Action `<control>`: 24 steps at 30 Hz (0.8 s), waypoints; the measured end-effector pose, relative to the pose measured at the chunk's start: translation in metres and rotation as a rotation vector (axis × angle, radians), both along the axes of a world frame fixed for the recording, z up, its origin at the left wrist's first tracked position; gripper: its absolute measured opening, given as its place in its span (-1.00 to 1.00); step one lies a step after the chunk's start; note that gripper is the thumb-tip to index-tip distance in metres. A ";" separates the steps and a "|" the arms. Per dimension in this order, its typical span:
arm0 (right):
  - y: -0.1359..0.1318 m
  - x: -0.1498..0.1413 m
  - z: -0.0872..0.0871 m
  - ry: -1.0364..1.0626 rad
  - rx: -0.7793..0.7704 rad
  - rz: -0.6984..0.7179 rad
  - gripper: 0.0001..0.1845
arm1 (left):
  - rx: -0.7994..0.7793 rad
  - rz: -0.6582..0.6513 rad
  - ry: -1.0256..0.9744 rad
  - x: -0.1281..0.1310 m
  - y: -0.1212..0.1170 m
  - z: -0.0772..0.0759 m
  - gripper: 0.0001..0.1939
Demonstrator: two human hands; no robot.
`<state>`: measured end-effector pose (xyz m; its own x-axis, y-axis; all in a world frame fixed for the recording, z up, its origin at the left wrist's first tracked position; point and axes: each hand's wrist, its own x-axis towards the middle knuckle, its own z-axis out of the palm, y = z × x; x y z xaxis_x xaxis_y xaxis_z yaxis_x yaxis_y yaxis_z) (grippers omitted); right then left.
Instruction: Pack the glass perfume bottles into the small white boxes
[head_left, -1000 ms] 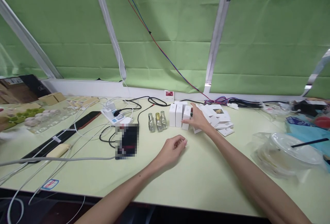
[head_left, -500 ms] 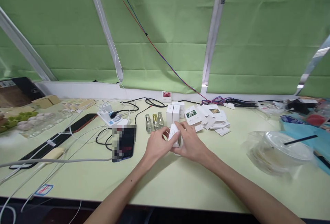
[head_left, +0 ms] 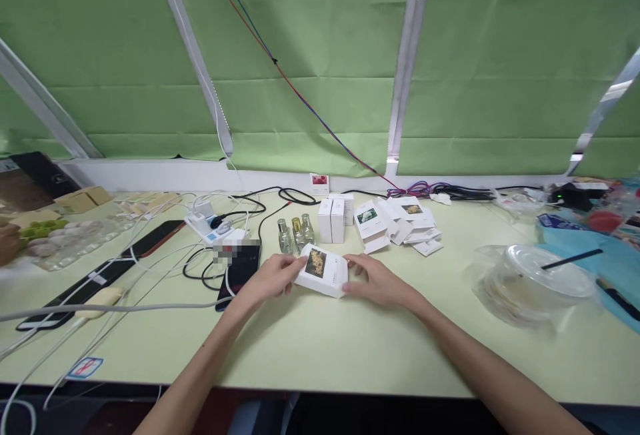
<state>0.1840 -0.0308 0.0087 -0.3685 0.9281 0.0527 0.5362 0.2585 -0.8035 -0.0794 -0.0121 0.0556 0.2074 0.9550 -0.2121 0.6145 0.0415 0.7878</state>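
The left hand [head_left: 274, 276] pinches the left end of the white box [head_left: 325, 273] and the right hand [head_left: 376, 279] grips its right end, long side going across between them, on or just over the tabletop [head_left: 350, 351].

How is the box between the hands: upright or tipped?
Tipped: the box shows its flower picture facing up, left hand and right hand at opposite ends. Table contact: can't tell.

Office-like workspace, exact kind uncertain; green blinds [head_left: 330, 35] across the upper frame; power strip [head_left: 200, 227] and cables [head_left: 150, 306] at left; lidded plastic bowl [head_left: 540, 288] at right.
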 end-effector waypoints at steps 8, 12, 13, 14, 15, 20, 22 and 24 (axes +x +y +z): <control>0.006 -0.013 -0.011 0.094 0.067 -0.090 -0.61 | -0.085 0.015 -0.051 -0.010 -0.005 -0.008 -0.28; 0.004 -0.013 -0.012 0.126 0.040 -0.125 -0.64 | -0.102 0.011 -0.026 -0.014 -0.004 -0.016 -0.29; 0.004 -0.013 -0.011 0.128 0.033 -0.133 -0.64 | -0.098 0.014 -0.016 -0.016 -0.004 -0.018 -0.30; 0.003 -0.013 -0.011 0.130 0.026 -0.138 -0.64 | -0.085 0.021 -0.006 -0.018 -0.004 -0.019 -0.32; 0.003 -0.012 -0.011 0.132 0.020 -0.139 -0.63 | -0.065 0.034 0.006 -0.020 -0.004 -0.020 -0.34; 0.002 -0.010 -0.015 0.094 0.016 -0.173 -0.58 | 0.051 0.100 0.060 -0.026 -0.004 -0.026 -0.40; 0.000 -0.011 -0.017 0.054 0.042 -0.183 -0.56 | 0.134 0.110 0.085 -0.026 -0.004 -0.027 -0.42; -0.003 -0.013 -0.018 0.020 0.085 -0.207 -0.54 | 0.239 0.145 0.079 -0.024 -0.005 -0.026 -0.43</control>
<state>0.1713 -0.0335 -0.0090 -0.1689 0.9757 0.1398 0.5689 0.2124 -0.7945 -0.1033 -0.0173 0.0294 0.0570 0.9983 0.0120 0.6756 -0.0474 0.7357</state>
